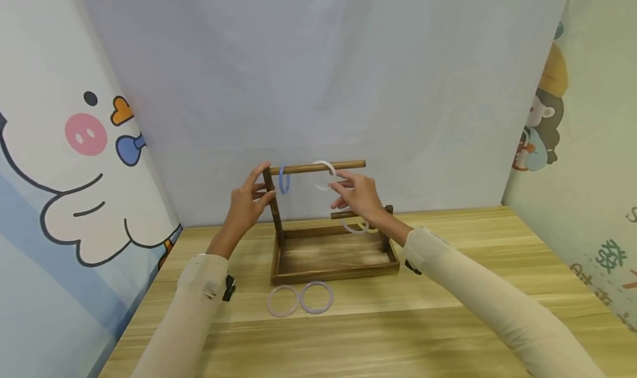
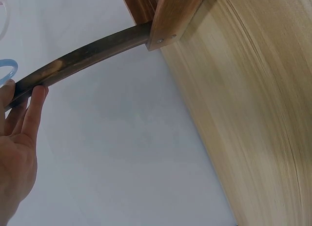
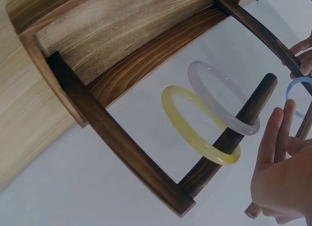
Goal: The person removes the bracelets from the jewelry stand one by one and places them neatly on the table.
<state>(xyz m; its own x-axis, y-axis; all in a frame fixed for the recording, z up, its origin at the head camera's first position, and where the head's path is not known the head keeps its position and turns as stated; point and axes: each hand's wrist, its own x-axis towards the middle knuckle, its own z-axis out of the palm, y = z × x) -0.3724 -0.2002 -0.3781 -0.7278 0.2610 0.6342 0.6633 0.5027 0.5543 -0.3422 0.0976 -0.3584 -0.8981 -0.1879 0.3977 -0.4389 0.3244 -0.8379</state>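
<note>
My left hand [image 1: 245, 201] grips the top of the tall post [image 1: 276, 215] of a dark wooden rack; in the left wrist view its fingers [image 2: 33, 109] lie around the post. My right hand [image 1: 359, 194] pinches a white ring [image 1: 325, 163] that encircles the upper bar [image 1: 318, 168]. A blue ring [image 1: 284, 180] hangs on that bar near the post. On the lower bar [image 3: 253, 101] hang a pale purple ring [image 3: 214, 101] and a yellow ring [image 3: 187, 131], below my right hand.
The rack's rectangular tray base [image 1: 338, 274] stands on the wooden table [image 1: 378, 339]. Two pale rings, one pinkish [image 1: 283, 315] and one purple [image 1: 317, 311], lie side by side before it. A pale curtain [image 1: 323, 79] hangs behind, with cartoon-printed panels at both sides.
</note>
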